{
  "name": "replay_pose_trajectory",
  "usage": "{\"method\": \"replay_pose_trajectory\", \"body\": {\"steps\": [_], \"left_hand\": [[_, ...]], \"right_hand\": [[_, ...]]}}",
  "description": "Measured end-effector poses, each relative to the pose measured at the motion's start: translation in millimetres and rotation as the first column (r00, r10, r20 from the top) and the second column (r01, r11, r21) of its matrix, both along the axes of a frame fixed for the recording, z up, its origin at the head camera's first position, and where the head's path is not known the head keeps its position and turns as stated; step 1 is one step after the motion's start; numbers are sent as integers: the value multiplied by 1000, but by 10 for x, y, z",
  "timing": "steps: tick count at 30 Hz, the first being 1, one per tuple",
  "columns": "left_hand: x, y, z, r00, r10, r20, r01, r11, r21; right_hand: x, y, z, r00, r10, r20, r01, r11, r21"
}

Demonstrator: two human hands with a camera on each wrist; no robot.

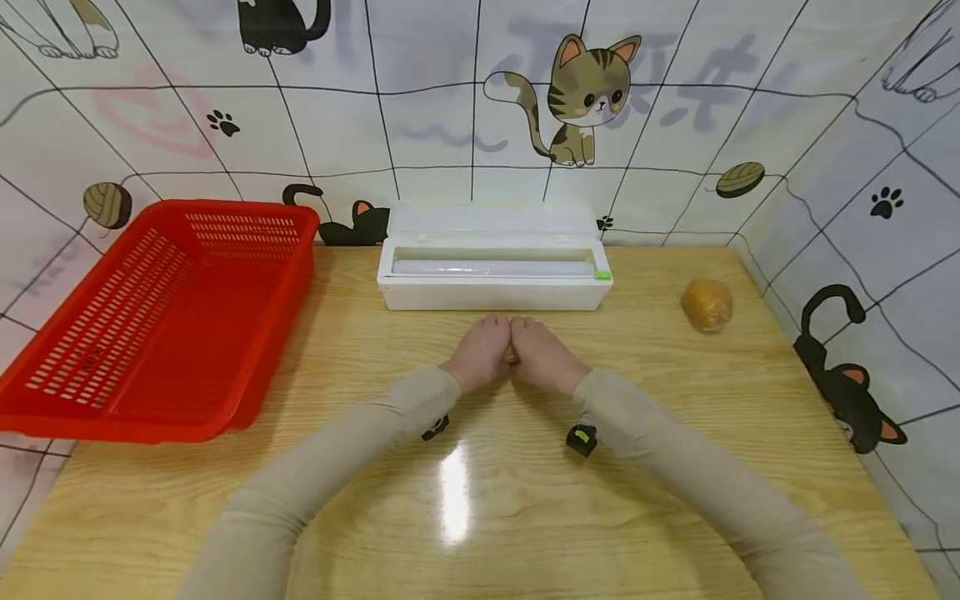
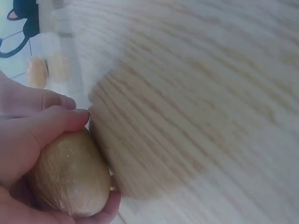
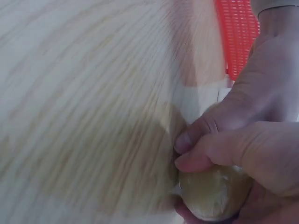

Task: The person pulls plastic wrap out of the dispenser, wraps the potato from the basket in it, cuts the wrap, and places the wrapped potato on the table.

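Both hands meet over the table, just in front of a white cling film dispenser (image 1: pixel 495 296). Between them sits a yellow-brown, potato-like item (image 2: pixel 72 175) wrapped tightly in shiny clear film. My left hand (image 1: pixel 483 354) grips it, thumb on top and fingers underneath in the left wrist view. From the other side my right hand (image 1: pixel 543 354) holds the same item, its thumb beside the left thumb in the right wrist view. Mostly hidden by the hands in the head view, the item shows only as a sliver. The dispenser's lid stands raised, with a film roll (image 1: pixel 495 267) inside.
At the left stands a red plastic basket (image 1: pixel 247 375) with slotted sides. A yellow-orange round item (image 1: pixel 707 305) in clear film rests on the table's right side. A cat-patterned sheet (image 1: pixel 435 125) rises behind the wooden table (image 1: pixel 517 533).
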State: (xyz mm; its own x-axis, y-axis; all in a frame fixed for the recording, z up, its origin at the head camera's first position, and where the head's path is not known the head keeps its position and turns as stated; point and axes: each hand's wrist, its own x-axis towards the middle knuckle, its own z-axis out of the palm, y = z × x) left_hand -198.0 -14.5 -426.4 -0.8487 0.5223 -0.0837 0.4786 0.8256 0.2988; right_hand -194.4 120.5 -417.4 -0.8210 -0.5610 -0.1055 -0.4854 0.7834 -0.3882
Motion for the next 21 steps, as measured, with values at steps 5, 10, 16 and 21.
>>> {"method": "replay_pose_trajectory", "body": {"steps": [5,10,16,21], "left_hand": [[20,-10,1,999,-12,-34,11,1000,-29],[-23,-14,-35,1000,-14,12,14,998,61],[-24,4,-24,997,-58,-42,60,997,39],[-18,8,-32,995,-69,-69,70,998,10]], "right_hand": [[24,9,5,996,67,-62,-64,997,45],[44,13,-4,994,68,-85,-62,996,70],[40,20,-12,999,3,-43,0,999,50],[-2,24,-40,998,-58,6,58,998,-9]]}}
